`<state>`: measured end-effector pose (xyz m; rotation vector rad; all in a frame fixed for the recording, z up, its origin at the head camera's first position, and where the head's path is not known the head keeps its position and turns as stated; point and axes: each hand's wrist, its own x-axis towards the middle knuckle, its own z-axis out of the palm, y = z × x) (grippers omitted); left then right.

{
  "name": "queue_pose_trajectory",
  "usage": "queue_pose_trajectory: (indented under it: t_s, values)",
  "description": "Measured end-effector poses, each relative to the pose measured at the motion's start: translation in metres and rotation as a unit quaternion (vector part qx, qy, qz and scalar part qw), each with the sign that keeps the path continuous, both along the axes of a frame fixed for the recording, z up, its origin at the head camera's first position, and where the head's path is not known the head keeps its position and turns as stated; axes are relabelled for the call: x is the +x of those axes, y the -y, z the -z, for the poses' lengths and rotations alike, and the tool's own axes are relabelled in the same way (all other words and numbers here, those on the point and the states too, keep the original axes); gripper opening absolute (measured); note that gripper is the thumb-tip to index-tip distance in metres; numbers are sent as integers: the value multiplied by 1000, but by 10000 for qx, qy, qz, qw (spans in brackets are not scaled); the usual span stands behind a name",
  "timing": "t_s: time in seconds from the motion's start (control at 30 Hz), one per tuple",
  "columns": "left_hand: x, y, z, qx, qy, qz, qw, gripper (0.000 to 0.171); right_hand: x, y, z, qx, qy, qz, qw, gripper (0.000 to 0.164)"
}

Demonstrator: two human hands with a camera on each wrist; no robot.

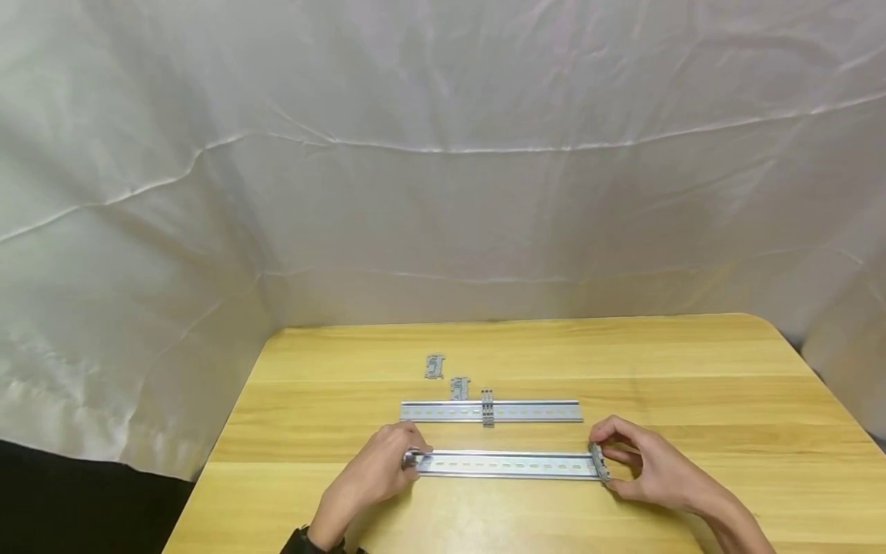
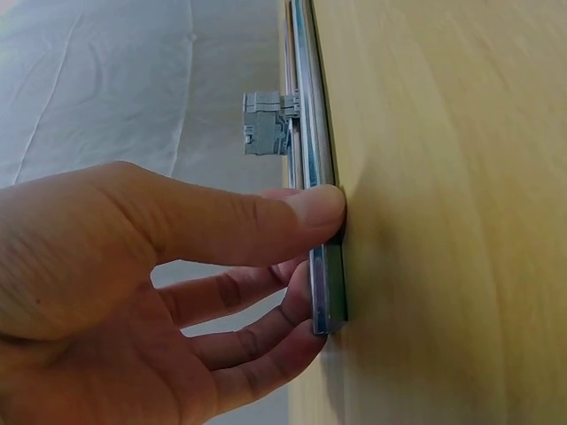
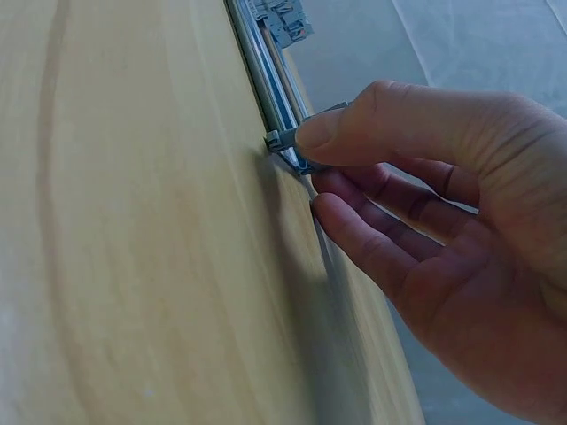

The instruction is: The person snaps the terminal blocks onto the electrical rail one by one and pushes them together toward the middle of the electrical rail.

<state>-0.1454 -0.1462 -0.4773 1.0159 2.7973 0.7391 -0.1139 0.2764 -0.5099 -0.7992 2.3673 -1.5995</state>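
The left hand (image 1: 381, 469) holds the left end of a long silver rail (image 1: 508, 465), with its thumb on the near side and its fingers on the far side. The rail lies flat and goes from the left hand across to the right hand (image 1: 647, 462). It has a row of little holes down its middle. The right hand pinches a thin gray piece (image 1: 599, 463) between its thumb and fingers. That piece sits across the right end of the rail; I cannot tell if it is snapped on.

Past both hands is another silver rail (image 1: 533, 412), side by side with the first one. A small bunch of gray blocks (image 1: 487, 408) sits on it, between the two hands but farther away. Past the left hand, and a bit to its right, a flat gray block (image 1: 460, 388) lies just behind that rail. One more flat block (image 1: 434, 365) lies a little farther off. Under the hands is a yellow wood table (image 1: 526, 515), and far past them hangs a pale cloth (image 1: 443, 215)
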Motion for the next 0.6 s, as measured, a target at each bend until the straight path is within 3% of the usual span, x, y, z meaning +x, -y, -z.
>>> queue_pose_trajectory:
  t_s: [0.43,0.6]
  values:
    - [1,-3,3,-21,-71,-257,9996,43,-1,3,1,-68,-222,100,9997,52]
    - [3,-4,3,-77,-113,-251,9996,42,-2,17,4,130,-651,146,9977,52]
